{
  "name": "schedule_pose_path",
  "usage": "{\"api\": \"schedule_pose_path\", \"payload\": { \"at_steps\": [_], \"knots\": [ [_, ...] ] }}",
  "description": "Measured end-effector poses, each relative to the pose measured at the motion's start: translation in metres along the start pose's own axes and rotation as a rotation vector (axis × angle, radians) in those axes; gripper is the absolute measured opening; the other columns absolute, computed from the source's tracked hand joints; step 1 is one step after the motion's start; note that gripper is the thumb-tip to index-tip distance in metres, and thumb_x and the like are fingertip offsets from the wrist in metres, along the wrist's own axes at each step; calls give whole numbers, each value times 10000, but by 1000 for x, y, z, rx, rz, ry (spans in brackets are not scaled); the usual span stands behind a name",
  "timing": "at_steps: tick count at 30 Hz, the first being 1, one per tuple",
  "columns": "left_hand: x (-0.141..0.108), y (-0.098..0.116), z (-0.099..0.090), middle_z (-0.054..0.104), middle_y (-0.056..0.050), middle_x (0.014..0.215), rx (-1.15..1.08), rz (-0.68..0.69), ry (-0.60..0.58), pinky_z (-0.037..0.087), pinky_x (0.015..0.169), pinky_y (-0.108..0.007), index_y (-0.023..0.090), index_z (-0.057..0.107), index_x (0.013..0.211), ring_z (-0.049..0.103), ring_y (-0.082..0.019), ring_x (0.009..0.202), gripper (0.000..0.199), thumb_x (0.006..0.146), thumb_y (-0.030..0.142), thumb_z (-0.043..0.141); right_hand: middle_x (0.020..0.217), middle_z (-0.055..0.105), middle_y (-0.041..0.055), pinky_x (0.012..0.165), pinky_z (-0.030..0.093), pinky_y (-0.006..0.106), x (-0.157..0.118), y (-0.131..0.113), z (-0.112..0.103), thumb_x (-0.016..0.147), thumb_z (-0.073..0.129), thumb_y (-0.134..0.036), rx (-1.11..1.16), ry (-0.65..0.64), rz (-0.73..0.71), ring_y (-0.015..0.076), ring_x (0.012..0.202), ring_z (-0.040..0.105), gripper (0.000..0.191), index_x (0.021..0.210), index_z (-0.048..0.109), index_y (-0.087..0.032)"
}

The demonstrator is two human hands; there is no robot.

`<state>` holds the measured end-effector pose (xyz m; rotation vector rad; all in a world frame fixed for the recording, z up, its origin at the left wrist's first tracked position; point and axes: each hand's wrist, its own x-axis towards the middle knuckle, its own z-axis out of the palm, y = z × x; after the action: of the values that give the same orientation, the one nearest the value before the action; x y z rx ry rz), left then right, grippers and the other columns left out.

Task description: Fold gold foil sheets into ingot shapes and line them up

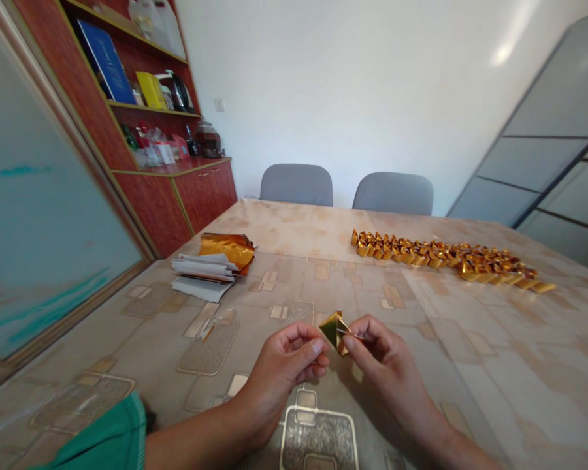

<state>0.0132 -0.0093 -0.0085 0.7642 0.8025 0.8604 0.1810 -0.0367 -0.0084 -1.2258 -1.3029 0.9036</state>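
My right hand (389,359) pinches a small folded piece of gold foil paper (334,328) between thumb and fingers, above the near part of the table. The piece has a pointed, triangular shape with a shiny face. Just to its left, my left hand (294,356) has its thumb pressed against curled fingers, close to the foil's left corner; I see nothing held in it. Farther back on the left lies a stack of foil sheets (225,245), some gold side up, others with the pale grey back (203,266) showing. Folded gold pieces (406,250) stand in rows at the back right.
A patterned tablecloth (255,339) covers the table. Two grey chairs (296,184) stand at its far side, against a white wall. A red-brown cabinet (176,202) with bottles, boxes and a kettle is at the back left. A green sleeve (108,437) shows at lower left.
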Motion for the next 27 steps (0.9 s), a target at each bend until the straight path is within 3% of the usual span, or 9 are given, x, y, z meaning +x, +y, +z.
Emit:
{"api": "schedule_pose_path", "payload": {
  "at_steps": [6, 13, 20, 25, 27],
  "knots": [
    [-2, -3, 3, 642, -2, 650, 36, 77, -9, 438, 588, -213, 138, 647, 776, 560, -92, 581, 293, 695, 352, 831, 693, 570, -9, 610, 394, 275, 0, -1, 4, 837, 710, -424, 275, -91, 129, 146, 653, 499, 264, 742, 598, -206],
    [2, -1, 1, 605, 12, 605, 126, 149, 27, 420, 548, -220, 143, 669, 746, 531, -96, 541, 270, 666, 351, 822, 779, 620, 15, 714, 432, 324, -2, 10, 2, 794, 768, -407, 394, -248, 243, 175, 749, 559, 236, 804, 647, -205],
    [2, 3, 1, 589, 8, 598, 243, 214, 87, 381, 505, -227, 140, 677, 743, 491, -105, 521, 222, 660, 320, 777, 812, 626, 14, 740, 435, 321, -4, 20, 3, 807, 765, -363, 386, -183, 213, 178, 792, 560, 192, 827, 645, -214],
    [3, 3, 0, 651, -18, 681, 280, 280, 77, 426, 614, -247, 142, 683, 733, 557, -131, 630, 187, 666, 288, 780, 739, 577, -6, 636, 405, 283, -9, 22, 6, 813, 757, -376, 298, -101, 160, 156, 694, 497, 229, 764, 601, -217],
    [4, 3, 0, 633, -2, 654, 255, 240, 61, 405, 592, -239, 144, 667, 734, 534, -117, 597, 216, 663, 306, 791, 697, 546, -17, 600, 384, 276, -10, 20, 6, 801, 769, -380, 261, -103, 142, 150, 649, 464, 250, 742, 585, -221]
  ]
}}
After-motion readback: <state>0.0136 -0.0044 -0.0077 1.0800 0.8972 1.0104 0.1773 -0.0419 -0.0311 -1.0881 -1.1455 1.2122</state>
